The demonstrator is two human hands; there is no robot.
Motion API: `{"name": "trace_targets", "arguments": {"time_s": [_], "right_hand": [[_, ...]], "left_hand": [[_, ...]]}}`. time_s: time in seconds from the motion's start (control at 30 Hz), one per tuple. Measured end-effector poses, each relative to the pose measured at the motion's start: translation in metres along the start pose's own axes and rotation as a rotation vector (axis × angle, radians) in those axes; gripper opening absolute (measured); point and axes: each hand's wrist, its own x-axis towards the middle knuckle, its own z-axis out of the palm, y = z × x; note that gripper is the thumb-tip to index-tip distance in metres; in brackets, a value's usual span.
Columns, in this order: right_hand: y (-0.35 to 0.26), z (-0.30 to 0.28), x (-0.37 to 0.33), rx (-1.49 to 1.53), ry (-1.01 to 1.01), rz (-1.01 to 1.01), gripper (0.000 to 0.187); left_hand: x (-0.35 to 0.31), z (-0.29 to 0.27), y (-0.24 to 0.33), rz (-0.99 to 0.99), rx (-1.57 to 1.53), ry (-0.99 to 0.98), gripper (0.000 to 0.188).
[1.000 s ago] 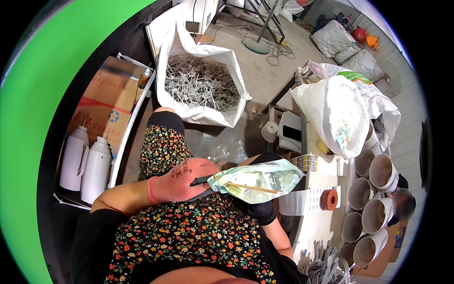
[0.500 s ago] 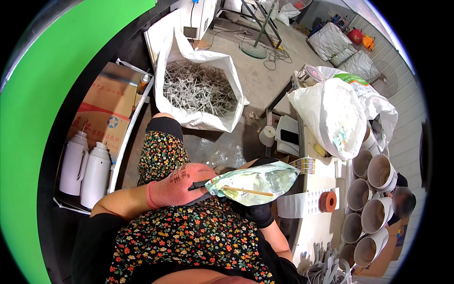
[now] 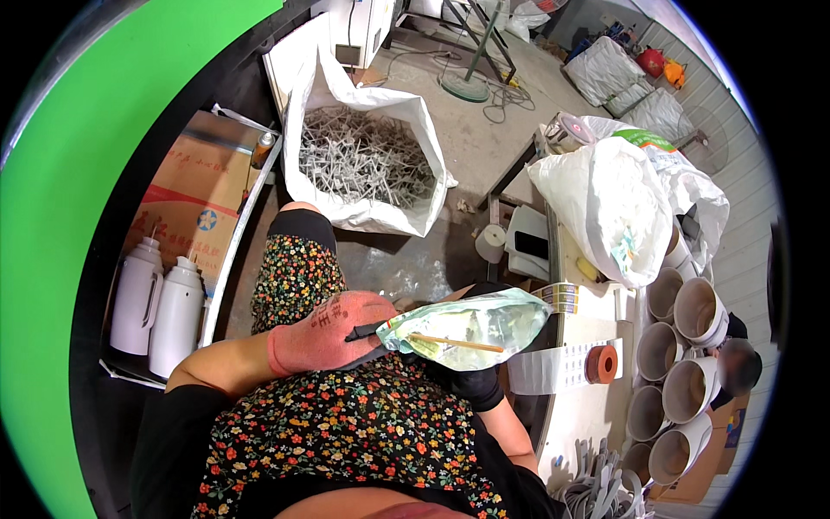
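Over my lap, my left hand point(image 3: 341, 329), in a pink glove with dark fingertips, is closed on the near left end of a pale green plastic bag point(image 3: 519, 318). The bag is partly see-through and slants out to the right. A thin wooden stick point(image 3: 454, 343) shows along its middle; I cannot tell whether it lies inside or on top. My right hand point(image 3: 475, 387), in a black glove, is beneath the bag's lower side, its fingers hidden by it. A floral apron point(image 3: 346, 428) covers my legs.
A large white sack point(image 3: 424, 221) of grey plastic pieces point(image 3: 363, 160) stands ahead. On the right table are a white bag point(image 3: 596, 203), an orange-brown tape roll point(image 3: 600, 364), grey tubes point(image 3: 688, 389) and grey strips point(image 3: 596, 480). Two thermos flasks point(image 3: 177, 316) stand left.
Very little differs. The bag and both hands have shifted slightly, with the left hand keeping its hold; the view has tilted a touch.
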Motion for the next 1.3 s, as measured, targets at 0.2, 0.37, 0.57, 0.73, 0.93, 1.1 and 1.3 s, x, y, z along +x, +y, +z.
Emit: {"name": "trace_targets", "arguments": {"time_s": [0.2,0.37,0.57,0.73,0.93,1.1,1.3], "right_hand": [[0.018,-0.014,-0.004,0.372,-0.045,-0.031,0.055],[0.009,-0.005,-0.002,0.265,0.038,0.032,0.057],[0.013,-0.008,-0.004,0.1,0.029,-0.005,0.048],[0.005,0.001,0.0,0.015,0.03,-0.016,0.042],[0.021,-0.007,0.002,0.319,-0.035,-0.073,0.042],[0.012,-0.002,-0.002,0.046,0.016,-0.009,0.042],[0.016,0.001,0.0,-0.054,0.06,-0.045,0.05]], "left_hand": [[0.0,0.001,-0.001,-0.004,0.004,-0.014,0.024],[0.002,-0.002,-0.001,-0.004,0.001,-0.033,0.025],[0.003,-0.003,0.002,-0.014,0.001,-0.039,0.025],[0.002,-0.003,0.002,-0.017,0.0,-0.045,0.024],[0.002,-0.002,0.002,-0.016,-0.005,-0.055,0.024],[-0.002,0.001,0.0,-0.017,-0.008,-0.013,0.025],[-0.002,0.0,0.001,-0.019,-0.013,-0.012,0.024]]}}
